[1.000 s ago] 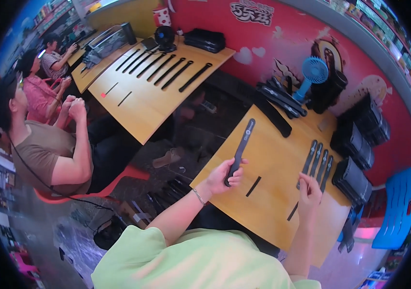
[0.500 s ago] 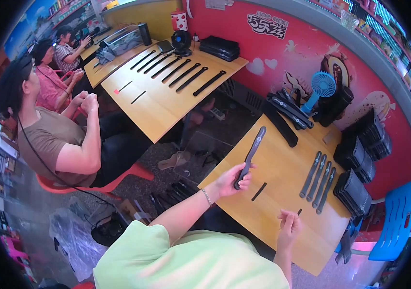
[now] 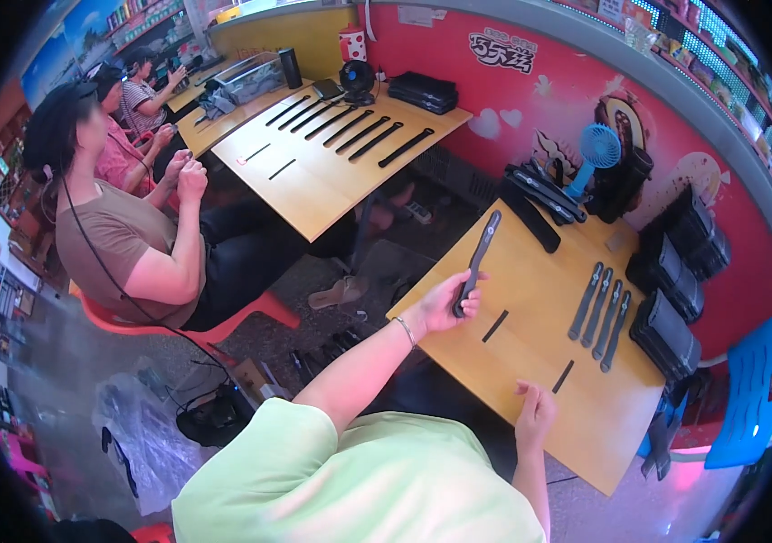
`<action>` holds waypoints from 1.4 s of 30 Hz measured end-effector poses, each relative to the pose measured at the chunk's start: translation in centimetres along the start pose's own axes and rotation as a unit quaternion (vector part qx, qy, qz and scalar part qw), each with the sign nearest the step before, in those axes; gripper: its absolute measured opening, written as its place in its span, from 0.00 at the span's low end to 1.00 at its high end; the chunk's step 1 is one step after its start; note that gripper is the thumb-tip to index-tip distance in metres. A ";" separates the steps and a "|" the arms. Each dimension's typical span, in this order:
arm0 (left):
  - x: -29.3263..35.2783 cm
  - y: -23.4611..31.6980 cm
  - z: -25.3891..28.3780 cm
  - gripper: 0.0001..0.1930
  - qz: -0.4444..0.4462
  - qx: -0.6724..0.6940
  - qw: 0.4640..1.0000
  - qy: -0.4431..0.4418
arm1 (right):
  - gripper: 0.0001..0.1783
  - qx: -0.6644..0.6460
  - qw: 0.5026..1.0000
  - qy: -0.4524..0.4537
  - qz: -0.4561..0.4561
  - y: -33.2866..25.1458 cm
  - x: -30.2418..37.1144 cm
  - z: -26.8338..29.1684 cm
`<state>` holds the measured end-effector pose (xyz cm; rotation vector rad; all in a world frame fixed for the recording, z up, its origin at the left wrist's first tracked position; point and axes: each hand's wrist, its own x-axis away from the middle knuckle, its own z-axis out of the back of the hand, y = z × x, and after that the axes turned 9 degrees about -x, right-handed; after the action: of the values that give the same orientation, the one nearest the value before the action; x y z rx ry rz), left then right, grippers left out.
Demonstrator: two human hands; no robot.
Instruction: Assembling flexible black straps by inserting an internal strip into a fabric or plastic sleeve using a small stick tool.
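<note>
My left hand [image 3: 452, 304] is closed round one end of a dark grey strap [image 3: 485, 242]. The strap stands up at a tilt above the wooden table [image 3: 530, 271], its rounded free end pointing up. Over the table's near edge hovers my right hand [image 3: 535, 414], fingers curled; whether anything is in them is hidden. A short black strip [image 3: 495, 326] lies flat to the right of my left hand. Another black strip [image 3: 563, 376] lies just beyond my right hand. Several similar grey straps [image 3: 600, 319] lie side by side farther right.
Stacks of black straps [image 3: 664, 333] line the table's right side. A blue fan [image 3: 599, 149] stands at the back by a strap pile [image 3: 544, 195]. A co-worker [image 3: 128, 235] sits left at another table [image 3: 313, 195] with strap rows. A blue chair [image 3: 748, 398] is at right.
The view has shifted slightly. My right hand has drawn back from the nearer black strip, which now shows in full. My left hand keeps holding the strap, now tilted slightly differently.
</note>
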<state>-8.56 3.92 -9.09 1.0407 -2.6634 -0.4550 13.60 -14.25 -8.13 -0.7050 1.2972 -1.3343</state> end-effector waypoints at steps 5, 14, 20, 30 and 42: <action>0.0 -0.3 0.0 0.17 -0.014 0.005 1.000 -0.015 | 0.16 -0.032 0.999 0.012 -0.023 0.8 -0.4 0.0; 0.1 -0.3 -0.3 0.16 -0.010 0.003 1.000 -0.005 | 0.15 -0.008 1.000 0.005 0.006 0.1 -0.3 -0.4; 0.0 -0.4 -0.1 0.16 -0.008 -0.004 1.000 -0.010 | 0.14 0.001 1.000 0.004 0.024 -0.6 -0.3 -0.6; -0.1 -0.1 0.2 0.16 -0.004 0.009 1.000 -0.015 | 0.13 0.079 0.996 -0.050 0.010 -0.8 -0.4 -0.6; -0.2 0.0 0.0 0.15 0.018 -0.001 1.000 -0.002 | 0.07 0.088 0.994 -0.060 0.003 -1.1 -0.6 -0.8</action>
<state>-8.42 4.06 -9.12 0.9909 -2.6796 -0.4527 12.69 -13.62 -7.13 -0.6482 1.0721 -1.3613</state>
